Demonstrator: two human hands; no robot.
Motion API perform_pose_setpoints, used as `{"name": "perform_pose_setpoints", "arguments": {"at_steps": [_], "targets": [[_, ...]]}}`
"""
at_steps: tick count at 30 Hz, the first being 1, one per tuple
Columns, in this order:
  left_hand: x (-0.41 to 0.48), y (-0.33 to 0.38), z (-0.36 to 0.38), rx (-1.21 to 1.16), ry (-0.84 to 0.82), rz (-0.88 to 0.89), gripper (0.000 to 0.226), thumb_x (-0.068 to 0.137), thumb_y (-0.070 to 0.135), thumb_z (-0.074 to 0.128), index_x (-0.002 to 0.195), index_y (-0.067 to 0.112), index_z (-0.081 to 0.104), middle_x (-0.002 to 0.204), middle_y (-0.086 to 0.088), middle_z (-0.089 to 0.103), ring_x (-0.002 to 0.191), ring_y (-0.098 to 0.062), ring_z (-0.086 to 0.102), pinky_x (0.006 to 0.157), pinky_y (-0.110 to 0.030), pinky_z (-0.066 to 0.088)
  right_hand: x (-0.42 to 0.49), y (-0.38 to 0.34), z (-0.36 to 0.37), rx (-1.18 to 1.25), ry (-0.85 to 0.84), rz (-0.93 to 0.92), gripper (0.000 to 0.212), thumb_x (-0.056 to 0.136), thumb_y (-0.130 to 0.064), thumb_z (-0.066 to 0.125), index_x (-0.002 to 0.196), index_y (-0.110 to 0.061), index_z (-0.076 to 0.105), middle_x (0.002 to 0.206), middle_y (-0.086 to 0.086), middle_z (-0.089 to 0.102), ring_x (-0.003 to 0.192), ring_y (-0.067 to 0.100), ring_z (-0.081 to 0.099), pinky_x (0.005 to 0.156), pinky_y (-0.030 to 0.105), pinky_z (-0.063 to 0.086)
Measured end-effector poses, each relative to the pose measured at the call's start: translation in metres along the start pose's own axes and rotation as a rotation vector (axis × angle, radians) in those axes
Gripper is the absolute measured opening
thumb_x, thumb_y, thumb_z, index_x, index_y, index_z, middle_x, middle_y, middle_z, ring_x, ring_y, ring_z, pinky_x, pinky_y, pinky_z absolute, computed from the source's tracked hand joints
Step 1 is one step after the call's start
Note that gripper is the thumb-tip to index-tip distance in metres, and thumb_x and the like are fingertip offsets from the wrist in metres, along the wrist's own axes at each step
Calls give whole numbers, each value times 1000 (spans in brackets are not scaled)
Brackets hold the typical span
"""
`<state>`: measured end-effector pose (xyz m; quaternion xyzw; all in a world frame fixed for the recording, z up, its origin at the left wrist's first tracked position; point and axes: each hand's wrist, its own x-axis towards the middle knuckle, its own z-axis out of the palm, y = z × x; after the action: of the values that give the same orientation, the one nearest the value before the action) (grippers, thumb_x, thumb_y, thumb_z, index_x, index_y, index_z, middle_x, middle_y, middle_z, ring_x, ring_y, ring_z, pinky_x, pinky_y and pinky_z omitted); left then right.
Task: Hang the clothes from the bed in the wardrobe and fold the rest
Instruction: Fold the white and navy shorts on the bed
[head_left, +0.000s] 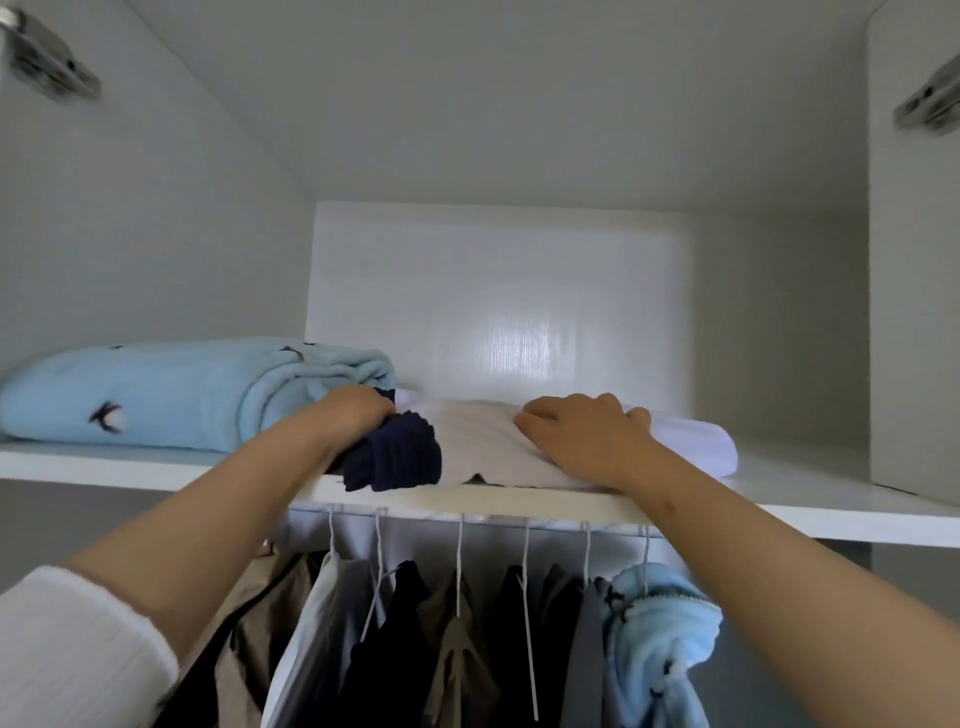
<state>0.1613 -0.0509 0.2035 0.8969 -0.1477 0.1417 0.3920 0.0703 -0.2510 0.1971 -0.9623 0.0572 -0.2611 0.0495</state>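
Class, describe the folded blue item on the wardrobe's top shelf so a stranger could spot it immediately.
Start at the white shelf above the hanging rail. At its left end lies a folded light blue fleece blanket, left of the white garment under the hands. It alone on the shelf is plush, pale blue and dotted with small dark figures.

- Two arms in view, both bare from the forearm to the hand.
- Left arm: white ribbed knit sleeve (78, 649), soft-looking fabric, thick rolled edge, bunched up near the elbow.
- Right arm: no sleeve in view up to the frame edge.
- left hand (358, 410), right hand (587, 431): no gloves, rings or watch showing.
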Motion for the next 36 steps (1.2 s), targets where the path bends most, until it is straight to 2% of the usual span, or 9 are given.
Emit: {"name": "perform_pose_setpoints", "arguments": {"at_steps": [6,9,11,15,20,24,27,31,36], "targets": [[-45,-8,-18,122,-67,215,53,80,56,54,45,21,37,41,9,34,40,-7,36,50,-21,29,-22,9,-12,-122,109,50,37,94,-40,26,104,-36,62,99,-5,48,101,21,32,81,40,17],[-48,3,-18,548,340,518,30,82,54,54,62,33,61,76,16,51,87,-8,51,76,-28,34,-30,16,-25,-381,173,152,37,95,-44,29,112,-37,61,105,0,37,108,25,33,84,39,24],[-43,8,-6,380,227,684,13,88,37,58,92,29,67,118,13,48,125,-13,35,102,-28,26,-36,11,-29,-233,78,141,42,93,-56,29,116,-37,59,117,1,43,114,27,39,84,38,28],[-40,10,8,-49,-374,427,23,99,29,38,96,43,57,107,24,55,115,-6,48,85,-10,35,-37,-6,-29,120,-144,-17,60,90,-66,25,128,-28,53,133,-2,53,118,20,47,89,29,31],[-36,8,8,285,-214,410,32,101,20,32,125,14,53,129,-4,53,118,-23,48,94,-29,37,-14,-8,-18,96,-277,-125,56,94,-59,25,132,-26,48,136,-8,50,123,17,45,93,24,29],[-38,10,16,527,-41,335,22,99,10,28,108,5,48,101,-7,51,82,-19,47,66,-32,40,12,-16,1,164,-313,-28,42,102,-32,33,142,-21,38,144,-1,42,133,21,37,108,27,24],[-31,17,26,725,2,317,27,98,13,26,89,5,50,86,-3,45,73,-18,44,55,-27,31,24,-24,-6,239,-271,-3,35,99,-26,41,128,-13,54,136,8,51,123,28,47,105,38,34],[-16,28,43,695,-18,246,30,97,15,25,81,11,50,95,-2,56,85,-21,52,74,-31,42,14,-26,-28,512,-342,-33,26,90,-49,49,98,-30,66,108,-3,61,97,16,60,84,33,48],[-12,29,38,434,-63,182,33,99,9,30,120,-1,53,125,-14,54,114,-29,53,93,-34,43,8,-32,0,131,-268,-148,49,98,-40,37,144,-24,34,151,-1,33,135,18,33,106,28,25]]}}
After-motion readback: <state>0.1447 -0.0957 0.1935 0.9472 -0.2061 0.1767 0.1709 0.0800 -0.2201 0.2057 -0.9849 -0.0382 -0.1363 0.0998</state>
